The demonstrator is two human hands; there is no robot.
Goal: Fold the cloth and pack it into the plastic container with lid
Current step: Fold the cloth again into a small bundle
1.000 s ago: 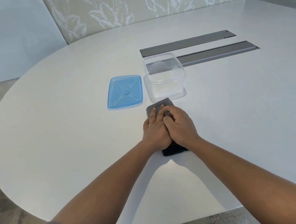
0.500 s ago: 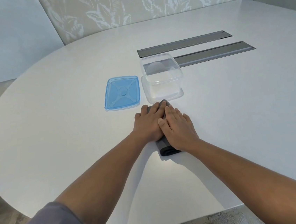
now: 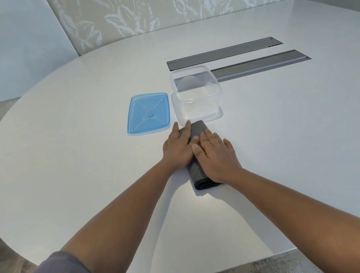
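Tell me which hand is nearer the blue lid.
Left. The left hand lies flat just below the blue lid; the right hand sits farther right.

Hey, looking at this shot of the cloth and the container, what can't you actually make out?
- Head view: the middle of the grey cloth is covered by the left hand and right hand, so its number of folds is unclear.
- The clear container's near base is hidden by the cloth's far end; touching or apart is unclear.
- The blue lid's underside faces the table.
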